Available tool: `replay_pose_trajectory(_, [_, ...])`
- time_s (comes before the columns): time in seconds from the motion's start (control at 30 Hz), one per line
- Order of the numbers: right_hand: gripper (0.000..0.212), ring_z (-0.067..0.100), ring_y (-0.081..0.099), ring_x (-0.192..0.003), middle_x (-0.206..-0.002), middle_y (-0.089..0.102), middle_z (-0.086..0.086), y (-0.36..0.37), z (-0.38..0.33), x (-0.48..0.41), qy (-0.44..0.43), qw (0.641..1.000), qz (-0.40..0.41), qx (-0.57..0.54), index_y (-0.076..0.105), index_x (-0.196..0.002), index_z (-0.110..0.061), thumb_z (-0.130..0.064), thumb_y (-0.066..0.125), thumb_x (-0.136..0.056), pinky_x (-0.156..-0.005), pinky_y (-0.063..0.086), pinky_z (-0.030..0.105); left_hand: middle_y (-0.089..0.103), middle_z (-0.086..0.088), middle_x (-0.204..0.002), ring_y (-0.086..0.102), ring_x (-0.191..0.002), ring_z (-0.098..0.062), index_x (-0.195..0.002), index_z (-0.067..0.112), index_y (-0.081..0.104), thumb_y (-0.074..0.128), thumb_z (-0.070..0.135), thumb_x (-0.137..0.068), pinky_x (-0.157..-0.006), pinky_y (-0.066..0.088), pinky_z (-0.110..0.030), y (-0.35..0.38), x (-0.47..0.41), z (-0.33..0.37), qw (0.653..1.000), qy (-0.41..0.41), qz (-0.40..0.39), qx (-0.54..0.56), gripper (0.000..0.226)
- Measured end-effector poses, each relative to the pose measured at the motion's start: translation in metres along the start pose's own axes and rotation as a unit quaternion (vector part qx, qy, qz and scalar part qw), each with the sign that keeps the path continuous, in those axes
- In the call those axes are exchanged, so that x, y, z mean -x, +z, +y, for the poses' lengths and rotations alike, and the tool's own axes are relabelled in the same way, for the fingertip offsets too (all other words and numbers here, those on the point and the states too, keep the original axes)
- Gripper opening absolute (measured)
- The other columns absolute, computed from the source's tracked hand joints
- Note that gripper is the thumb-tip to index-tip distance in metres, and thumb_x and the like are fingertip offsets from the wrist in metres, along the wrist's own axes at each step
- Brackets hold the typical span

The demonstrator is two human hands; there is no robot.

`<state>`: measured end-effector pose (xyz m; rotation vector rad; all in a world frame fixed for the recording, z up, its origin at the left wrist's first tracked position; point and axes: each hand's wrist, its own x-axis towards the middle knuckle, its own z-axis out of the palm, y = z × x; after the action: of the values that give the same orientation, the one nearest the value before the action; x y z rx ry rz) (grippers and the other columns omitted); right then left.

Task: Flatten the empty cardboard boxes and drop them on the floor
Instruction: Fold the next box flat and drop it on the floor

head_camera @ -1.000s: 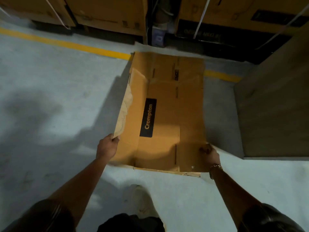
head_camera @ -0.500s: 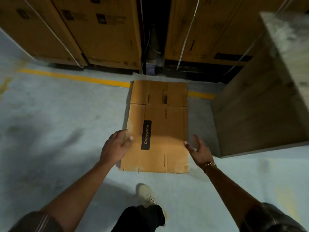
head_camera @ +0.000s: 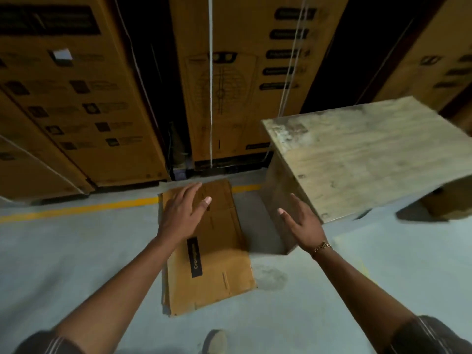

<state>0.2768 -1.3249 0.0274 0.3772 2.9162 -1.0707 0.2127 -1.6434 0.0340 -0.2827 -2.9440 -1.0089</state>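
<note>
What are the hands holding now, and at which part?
Nothing is held. The left hand and the right hand both have straight, spread fingers, and the flattened cardboard box lies on the floor with no fingers around it.

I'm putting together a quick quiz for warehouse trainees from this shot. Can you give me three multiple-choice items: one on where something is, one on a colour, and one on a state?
1. Where is the flattened box relative to the wooden table?
A. On top of it
B. On the floor, to its left
C. Underneath it

2. What colour is the painted line on the floor?
A. Yellow
B. Red
C. White

3. What are the left hand and right hand doing?
A. Both grip the box
B. Both are open and hold nothing
C. Both are clenched in fists

Answers:
1 B: the box lies flat on the floor beside the table's left side.
2 A: the line is plainly yellow.
3 B: the fingers of both hands are spread and curl round nothing.
</note>
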Motion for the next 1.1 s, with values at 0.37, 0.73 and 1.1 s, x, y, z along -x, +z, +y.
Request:
replay_pose_trajectory(0.37, [0.077, 0.017, 0.034, -0.142, -0.158, 0.033, -0.003, -0.131, 0.052, 0.002, 0.026, 0.991, 0.133, 0.011, 0.025, -0.153, -0.030, -0.070, 0.042, -0.090, -0.112, 0.034, 0.041, 0.034, 0.008, -0.156, 0.028, -0.143, -0.013, -0.150, 0.029, 0.037, 0.039, 0.059, -0.099, -0.114, 0.025, -0.037, 0.045, -0.061, 0.162, 0.982, 0.182, -0.053, -0.002, 0.059])
replay_pose_trajectory(0.73, [0.080, 0.013, 0.033, -0.143, -0.158, 0.032, -0.008, -0.286, 0.241, 0.009, 0.131, 0.974, 0.183, -0.028, 0.028, -0.153, -0.030, -0.074, 0.042, -0.088, -0.113, 0.033, 0.037, 0.038, 0.008, -0.152, 0.033, -0.138, -0.014, -0.147, 0.028, 0.040, 0.024, 0.073, -0.087, -0.110, 0.030, -0.036, 0.226, -0.119, 0.379, 0.955, 0.261, -0.143, 0.006, 0.076])
replay_pose_trajectory(1.1, [0.074, 0.016, 0.036, -0.141, -0.156, 0.036, -0.006, -0.421, 0.404, -0.027, 0.196, 0.961, 0.195, -0.030, 0.032, -0.151, -0.028, -0.068, 0.043, -0.090, -0.113, 0.034, 0.037, 0.037, 0.011, -0.153, 0.031, -0.140, -0.011, -0.146, 0.031, 0.039, 0.038, 0.061, -0.097, -0.112, 0.029, -0.037, 0.387, -0.162, 0.561, 0.926, 0.317, -0.207, -0.001, 0.058])
